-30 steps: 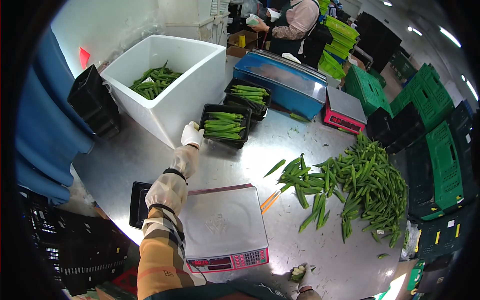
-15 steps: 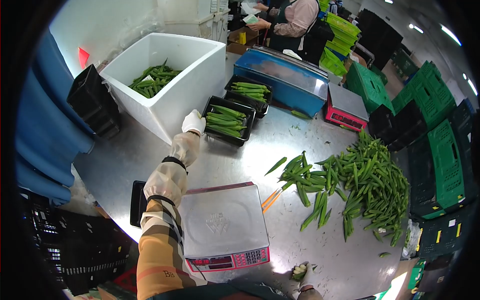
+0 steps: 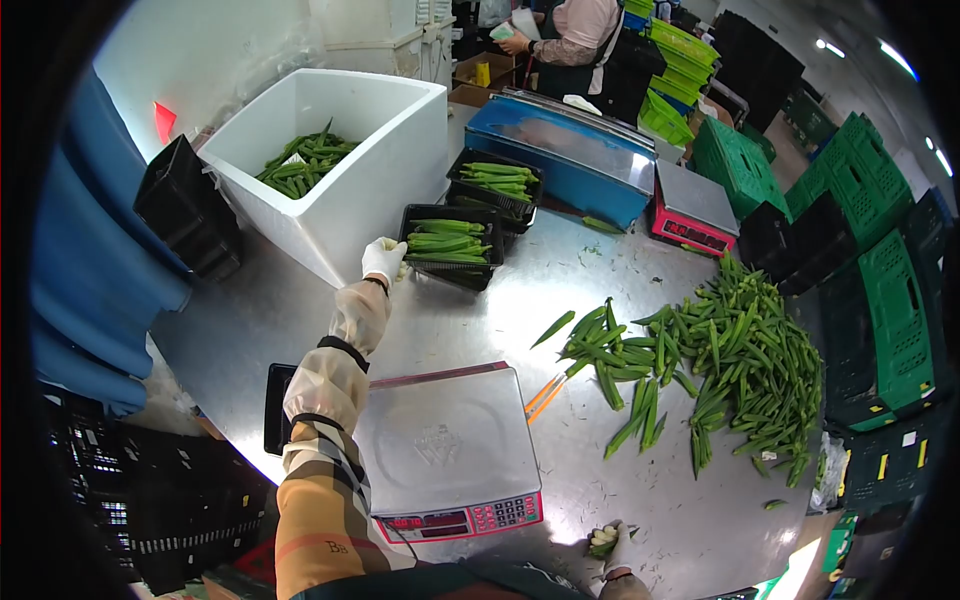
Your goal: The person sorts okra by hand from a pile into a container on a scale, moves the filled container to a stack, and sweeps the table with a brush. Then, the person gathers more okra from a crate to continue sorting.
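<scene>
While the left hand (image 3: 383, 258), gloved and at full reach, rests against the near corner of the filled tray (image 3: 452, 279), it cannot be told whether its fingers clamp the rim or merely press on it. The tray, packed with okra laid lengthwise, sits on the steel table (image 3: 250, 320) just beyond this hand's fingertips. It is beside the white box (image 3: 375, 195) and in front of a second tray (image 3: 523, 207) of the same kind. The right hand (image 3: 612, 545), also gloved, stays close to the body at the lower edge of view, closed around a small bunch of okra (image 3: 598, 545). The scale (image 3: 445, 440) lies between the two hands, and the loose okra heap (image 3: 740, 360) lies well out beyond the right hand.

Risks, as judged from this frame: contact at one corner only may swing or tip the light tray, so pods could roll over the rim. The polished table gives little friction, so a push may send the tray into the second tray. The stretched arm limits fine control.
</scene>
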`<state>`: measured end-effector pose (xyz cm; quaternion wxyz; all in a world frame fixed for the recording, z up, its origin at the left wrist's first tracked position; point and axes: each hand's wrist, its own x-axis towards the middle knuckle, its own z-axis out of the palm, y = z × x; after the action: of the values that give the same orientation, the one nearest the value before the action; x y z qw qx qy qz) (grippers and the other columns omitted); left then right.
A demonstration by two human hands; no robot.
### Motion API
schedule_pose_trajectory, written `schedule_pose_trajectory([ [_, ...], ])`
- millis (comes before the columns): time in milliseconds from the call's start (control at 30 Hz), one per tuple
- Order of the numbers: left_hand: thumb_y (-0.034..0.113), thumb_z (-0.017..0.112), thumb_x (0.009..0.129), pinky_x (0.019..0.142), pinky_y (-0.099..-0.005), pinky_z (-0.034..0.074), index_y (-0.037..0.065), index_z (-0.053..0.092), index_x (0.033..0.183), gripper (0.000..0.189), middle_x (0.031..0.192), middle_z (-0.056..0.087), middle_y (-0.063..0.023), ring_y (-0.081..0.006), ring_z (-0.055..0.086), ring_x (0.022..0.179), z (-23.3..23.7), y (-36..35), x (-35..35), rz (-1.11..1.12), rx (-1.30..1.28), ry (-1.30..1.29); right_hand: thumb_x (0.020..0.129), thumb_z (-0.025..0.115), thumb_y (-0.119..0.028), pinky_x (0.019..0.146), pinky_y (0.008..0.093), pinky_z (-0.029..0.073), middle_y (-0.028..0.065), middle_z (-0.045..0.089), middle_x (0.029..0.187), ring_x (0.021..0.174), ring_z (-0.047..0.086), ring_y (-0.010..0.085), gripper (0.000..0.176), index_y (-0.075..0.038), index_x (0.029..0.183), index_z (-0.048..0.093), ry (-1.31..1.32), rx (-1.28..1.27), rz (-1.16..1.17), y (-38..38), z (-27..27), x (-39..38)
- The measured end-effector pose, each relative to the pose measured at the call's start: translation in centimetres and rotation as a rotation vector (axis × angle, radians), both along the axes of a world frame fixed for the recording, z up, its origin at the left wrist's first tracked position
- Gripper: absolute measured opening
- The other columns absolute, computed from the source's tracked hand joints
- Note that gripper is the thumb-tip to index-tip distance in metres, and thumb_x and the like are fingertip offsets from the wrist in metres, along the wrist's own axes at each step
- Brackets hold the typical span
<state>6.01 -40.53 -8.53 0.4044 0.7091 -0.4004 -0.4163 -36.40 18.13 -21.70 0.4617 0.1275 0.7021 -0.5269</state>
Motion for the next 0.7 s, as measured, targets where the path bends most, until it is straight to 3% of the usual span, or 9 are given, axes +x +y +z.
schedule_pose_trajectory([
  [233,0.025,0.071,0.082,0.045,-0.0294,0.048,0.003,0.054,0.11,0.039,0.081,0.064,-0.0109,-0.0158,0.059,0.055,0.5,1.1,0.2,0.006,-0.059,-0.09,0.09,0.053,-0.023,0.043,0.0407,0.049,0.011,0.058,0.061,0.045,0.057,0.0293,0.022,-0.005,0.078,0.054,0.004,-0.017,-0.022,-0.2,0.3,0.1],
  [267,0.024,0.072,0.081,0.057,-0.0319,0.053,0.003,0.05,0.118,0.048,0.095,0.063,-0.0134,-0.0182,0.063,0.072,-0.7,0.9,1.0,0.001,-0.051,-0.114,0.09,0.053,-0.023,0.043,0.0408,0.049,0.011,0.058,0.061,0.045,0.057,0.0293,0.022,-0.005,0.078,0.054,0.007,-0.022,-0.024,-0.2,0.3,0.2],
  [367,0.019,0.073,0.079,0.076,-0.0337,0.052,0.003,0.049,0.123,0.053,0.105,0.06,-0.0156,-0.0208,0.062,0.089,-2.8,3.5,3.9,0.058,-0.334,-0.339,0.09,0.053,-0.023,0.043,0.041,0.049,0.0112,0.058,0.061,0.045,0.057,0.0294,0.021,-0.005,0.079,0.054,0.016,-0.049,-0.052,-0.6,0.8,0.4],
  [433,0.013,0.071,0.079,0.09,-0.0341,0.046,0.004,0.047,0.128,0.055,0.114,0.057,-0.0159,-0.024,0.059,0.101,1.3,9.4,5.0,0.046,-0.384,-0.224,0.09,0.053,-0.024,0.043,0.0412,0.049,0.0112,0.058,0.061,0.046,0.057,0.0294,0.021,-0.006,0.08,0.054,0.015,-0.065,-0.047,-0.3,0.3,0.1],
  [500,0.008,0.068,0.081,0.092,-0.0329,0.045,0.004,0.049,0.127,0.05,0.117,0.056,-0.0142,-0.026,0.058,0.104,0.1,13.5,9.3,0.06,-0.587,-0.357,0.091,0.053,-0.024,0.042,0.0415,0.048,0.011,0.058,0.062,0.046,0.057,0.0294,0.02,-0.006,0.083,0.054,0.021,-0.058,-0.006,0.2,-0.6,-0.2],
  [567,0.006,0.065,0.083,0.094,-0.0326,0.044,0.003,0.053,0.123,0.042,0.117,0.056,-0.0123,-0.0262,0.057,0.107,-2.2,18.3,14.1,0.078,-0.628,-0.446,0.093,0.052,-0.026,0.041,0.0401,0.047,0.0109,0.057,0.061,0.045,0.057,0.0287,0.026,-0.004,0.077,0.053,0.064,-0.126,-0.03,-0.5,0.6,0.3],
  [633,0.017,0.059,0.089,0.09,-0.0375,0.047,0.001,0.061,0.112,0.028,0.107,0.063,-0.019,-0.033,0.061,0.101,-2.1,25.0,16.1,0.047,-0.436,-0.723,0.093,0.051,-0.026,0.04,0.0404,0.048,0.0123,0.057,0.061,0.047,0.058,0.03,0.03,-0.003,0.075,0.052,0.01,-0.196,-0.034,-0.5,0.6,0.5],
  [700,0.029,0.05,0.093,0.077,-0.0464,0.05,0.0,0.064,0.096,0.033,0.092,0.063,-0.0257,-0.0423,0.061,0.088,-4.6,30.6,17.5,-0.052,-0.262,-0.894,0.093,0.051,-0.025,0.04,0.0424,0.05,0.0149,0.057,0.061,0.05,0.06,0.0334,0.029,-0.003,0.076,0.052,-0.136,-0.269,-0.015,0.2,-0.5,-0.3],
])
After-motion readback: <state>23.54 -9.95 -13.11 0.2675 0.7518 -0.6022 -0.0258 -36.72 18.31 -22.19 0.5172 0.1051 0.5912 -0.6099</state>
